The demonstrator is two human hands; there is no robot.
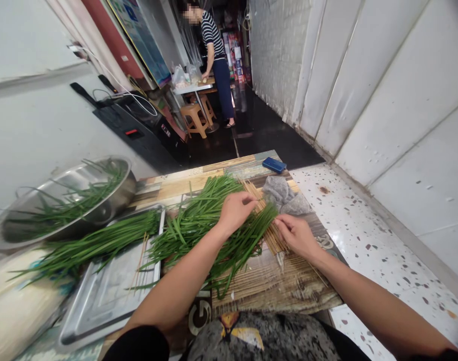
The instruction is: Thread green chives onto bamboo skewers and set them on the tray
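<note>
A heap of long green garlic chives [198,220] lies across the wooden-patterned table. My left hand [236,210] reaches over the heap with thumb and fingers pinched together; what is between the fingertips is too small to make out. At the right end of the chives, my right hand [296,235] is closed, its fingertips pinching the stalk ends. Many thin bamboo skewers [274,240] lie under and beside these ends, between and below both hands. Left of the heap, a metal tray [112,291] bears a neat bundle of chives [112,233] and a few skewers [141,258].
A steel basin [127,185] with more chives stands at far left, above a pale plastic bag [21,301]. A grey cloth [279,190] and a blue box [274,164] lie at the table's far right. Beyond, a person [217,55] stands at a small table [193,88] near stools [194,119].
</note>
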